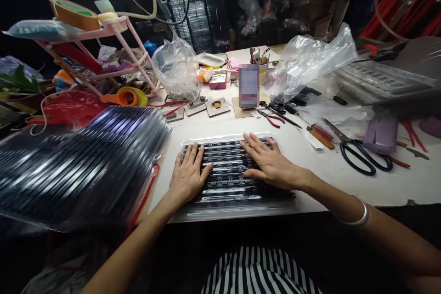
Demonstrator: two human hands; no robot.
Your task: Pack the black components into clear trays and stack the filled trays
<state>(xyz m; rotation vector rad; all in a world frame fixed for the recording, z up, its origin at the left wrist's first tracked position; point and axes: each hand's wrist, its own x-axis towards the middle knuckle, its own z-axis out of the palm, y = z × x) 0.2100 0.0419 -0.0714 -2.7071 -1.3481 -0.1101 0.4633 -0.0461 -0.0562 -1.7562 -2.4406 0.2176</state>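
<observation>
In front of me on the white table lies a clear plastic tray with rows of small black parts in it. My left hand rests flat on the tray's left side, fingers spread and pointing away from me. On the right side my right hand lies palm down across the rows, its fingers stretched out and apart. Neither hand grips anything. The palms and fingers hide the parts beneath them. What kind of parts they are is too small to tell.
Stacked plastic trays fill the left. Scissors, red-handled pliers and a clear plastic bag lie on the right. Behind the tray stands a phone. A pink rack with tape rises at the back left.
</observation>
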